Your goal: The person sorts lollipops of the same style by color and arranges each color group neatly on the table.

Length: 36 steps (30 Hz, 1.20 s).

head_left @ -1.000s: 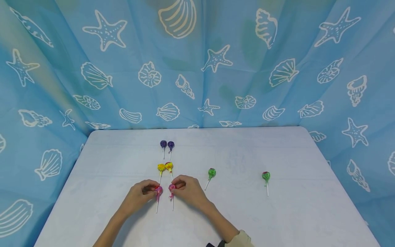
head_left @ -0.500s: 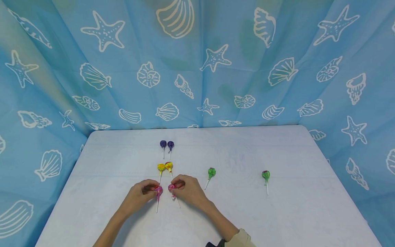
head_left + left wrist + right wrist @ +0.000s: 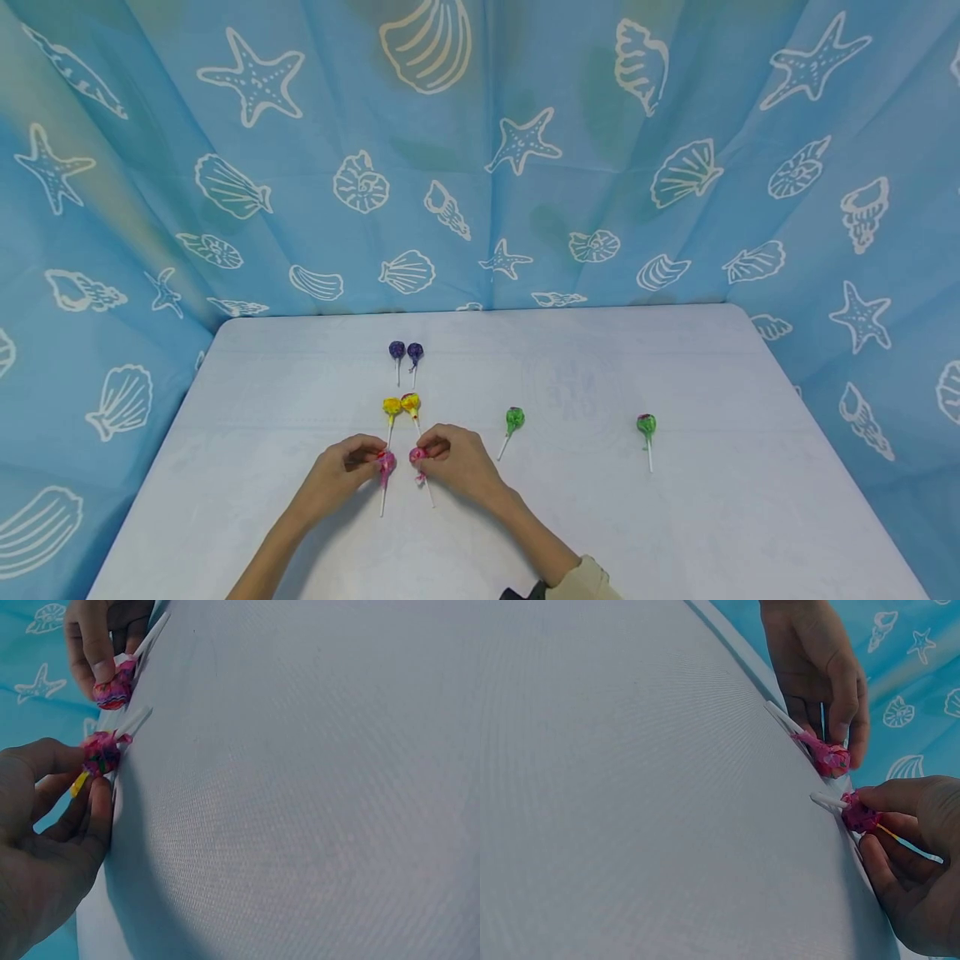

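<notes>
Two pink-wrapped lollipops lie side by side on the white table, sticks toward the near edge. My left hand (image 3: 343,471) pinches the head of the left pink lollipop (image 3: 386,463) between thumb and fingers; the left wrist view shows the same wrapped head (image 3: 101,754) close up. With thumb and fingertips, my right hand (image 3: 461,462) pinches the head of the right pink lollipop (image 3: 417,456), whose stick slants slightly right. Just beyond the hands are two yellow lollipops, a left one (image 3: 392,407) and a right one (image 3: 410,403), their heads close together.
Farther back lie two purple lollipops, one (image 3: 397,349) beside the other (image 3: 416,352). To the right are a green lollipop (image 3: 514,418) and, farther off, another green lollipop (image 3: 647,425). A blue shell-print curtain (image 3: 450,167) hangs behind the white table (image 3: 720,358).
The right pink lollipop's stick has swung from nearly straight to slanting right, then slightly back, within my right hand's pinch. My left hand has stayed in place.
</notes>
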Tool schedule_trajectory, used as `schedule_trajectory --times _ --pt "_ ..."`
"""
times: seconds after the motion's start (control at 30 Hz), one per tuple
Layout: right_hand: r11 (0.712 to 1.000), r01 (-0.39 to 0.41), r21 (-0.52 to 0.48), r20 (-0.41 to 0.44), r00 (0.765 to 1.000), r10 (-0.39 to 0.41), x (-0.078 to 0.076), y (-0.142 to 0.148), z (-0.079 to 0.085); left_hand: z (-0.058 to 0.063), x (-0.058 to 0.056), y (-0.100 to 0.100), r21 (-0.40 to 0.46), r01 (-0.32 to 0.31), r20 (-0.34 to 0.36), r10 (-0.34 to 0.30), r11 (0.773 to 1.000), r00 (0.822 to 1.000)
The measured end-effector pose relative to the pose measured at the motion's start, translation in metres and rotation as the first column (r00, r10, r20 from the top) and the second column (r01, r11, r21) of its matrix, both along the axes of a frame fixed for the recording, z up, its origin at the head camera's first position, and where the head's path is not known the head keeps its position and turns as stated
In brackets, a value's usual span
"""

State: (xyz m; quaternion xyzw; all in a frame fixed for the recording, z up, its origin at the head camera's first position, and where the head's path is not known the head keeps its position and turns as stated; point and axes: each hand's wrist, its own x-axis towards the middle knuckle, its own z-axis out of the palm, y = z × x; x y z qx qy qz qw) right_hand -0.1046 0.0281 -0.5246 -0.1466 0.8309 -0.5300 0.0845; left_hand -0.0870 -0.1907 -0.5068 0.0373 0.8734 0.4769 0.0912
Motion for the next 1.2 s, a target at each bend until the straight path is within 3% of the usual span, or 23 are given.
schedule_trajectory --times 0.23,0.5,0.7,0.97,1.2 --pt "1.000 0.003 0.004 0.000 1.000 -0.003 0.001 0.000 0.001 -0.001 0.000 -0.003 0.002 -0.010 -0.001 0.010 1.000 1.000" --pt "1.000 0.000 0.003 0.002 1.000 0.000 0.001 0.002 0.002 0.004 -0.002 -0.008 -0.038 -0.014 -0.052 0.012 0.999 0.999" --pt "1.000 0.019 0.003 -0.036 0.999 -0.019 0.002 0.009 0.010 0.008 -0.006 -0.005 -0.022 -0.015 -0.061 0.014 1.000 0.998" --pt "0.998 0.050 -0.025 -0.077 0.996 -0.052 0.004 0.033 0.023 0.015 -0.015 0.014 0.021 0.064 -0.133 -0.061 0.998 0.989" --pt "0.993 0.105 -0.044 -0.123 0.986 -0.110 0.003 0.068 0.032 0.016 -0.023 0.036 0.048 0.123 -0.215 -0.111 0.991 0.970"
